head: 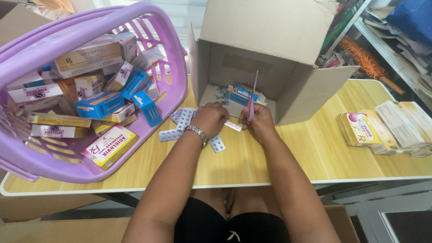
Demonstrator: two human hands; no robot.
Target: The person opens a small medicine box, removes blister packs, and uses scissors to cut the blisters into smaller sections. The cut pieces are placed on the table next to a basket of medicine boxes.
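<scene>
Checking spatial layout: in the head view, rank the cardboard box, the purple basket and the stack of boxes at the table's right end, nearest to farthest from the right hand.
1. Cardboard box: just beyond the right hand.
2. Stack of boxes: far right.
3. Purple basket: far left.

Wooden table [360, 162] (cluttered shelves [405, 40] behind)

Basket [171, 54] left, carton [288, 90] ahead, tabletop [306, 153] between.

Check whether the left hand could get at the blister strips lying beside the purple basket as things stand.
Probably yes: the blister strips lie flat on the table just beside the left hand, with nothing over them, though that hand already holds a strip.
</scene>
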